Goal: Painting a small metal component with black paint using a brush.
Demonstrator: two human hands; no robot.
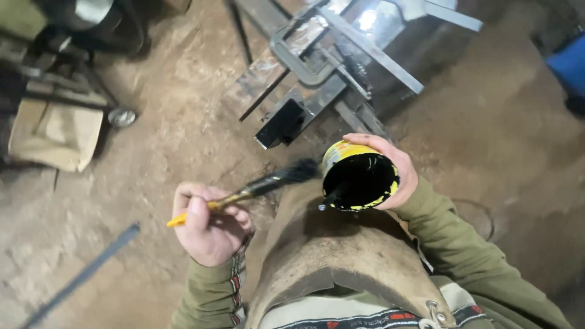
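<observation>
The left hand (207,225) gripped a paintbrush (256,186) by its slim, stiff handle; the right hand (390,167) wrapped a light, probably slippery yellow tin of black paint (358,178).

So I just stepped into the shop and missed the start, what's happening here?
A person looks down at their own two hands. The left hand grips a paintbrush with a yellow handle and black-coated bristles, held level beside a yellow can. The right hand wraps around that can, which is black inside and tilted toward the brush. Beyond them, a welded steel frame with a clamp on it stands on the dirt floor.
</observation>
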